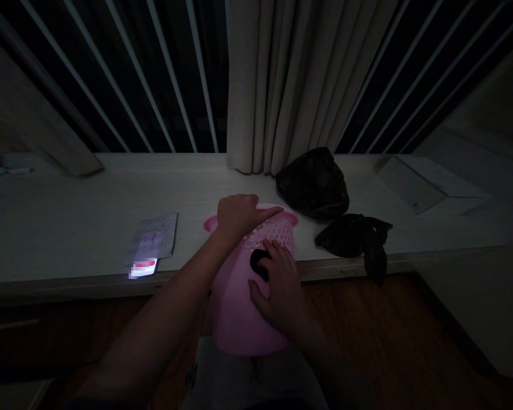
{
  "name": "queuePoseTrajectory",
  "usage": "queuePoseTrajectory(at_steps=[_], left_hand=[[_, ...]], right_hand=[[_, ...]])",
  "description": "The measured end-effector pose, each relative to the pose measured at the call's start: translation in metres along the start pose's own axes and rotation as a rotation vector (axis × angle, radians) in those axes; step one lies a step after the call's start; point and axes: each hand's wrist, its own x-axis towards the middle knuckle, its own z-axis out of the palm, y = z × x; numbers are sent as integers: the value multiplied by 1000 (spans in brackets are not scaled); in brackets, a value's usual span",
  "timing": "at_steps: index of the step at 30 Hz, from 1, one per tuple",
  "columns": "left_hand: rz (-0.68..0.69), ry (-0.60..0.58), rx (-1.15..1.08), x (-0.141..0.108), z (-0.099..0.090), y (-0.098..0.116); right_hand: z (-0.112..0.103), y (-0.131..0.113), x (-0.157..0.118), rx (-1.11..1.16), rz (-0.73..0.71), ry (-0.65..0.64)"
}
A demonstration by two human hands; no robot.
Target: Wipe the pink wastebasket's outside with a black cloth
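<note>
A pink plastic wastebasket (252,319) with a lattice band below its rim lies tilted, its rim end over the pale ledge and its base towards my body. My left hand (241,215) grips the rim at the far end, thumb stretched along it. With its fingers curved, my right hand (280,279) presses a small black object (260,263) against the basket's side. Dim light hides whether that black piece is a cloth or a sponge. Beyond the rim to the right are a large black plastic bag (314,185) and a smaller, crumpled black bag (353,236).
On the ledge (81,228) at left lies a folded grey paper or cloth (156,233) with a lit phone (143,267) at its lower edge. A white box (431,182) stands at right. Curtains (273,85) and window bars are behind; wooden floor (367,330) lies below.
</note>
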Motion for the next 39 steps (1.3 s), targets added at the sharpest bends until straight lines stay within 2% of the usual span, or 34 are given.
queuePoseTrajectory(at_steps=[13, 17, 33, 39], left_hand=[[-30, -12, 2, 0, 0, -1], [-46, -21, 20, 0, -1, 0], [-49, 33, 4, -4, 3, -7], [-54, 14, -1, -2, 2, -6]], right_hand=[[-9, 3, 7, -30, -54, -114], [-13, 5, 12, -25, -117, -170], [-13, 27, 29, 43, -277, -189], [-13, 19, 26, 4, -263, -175]])
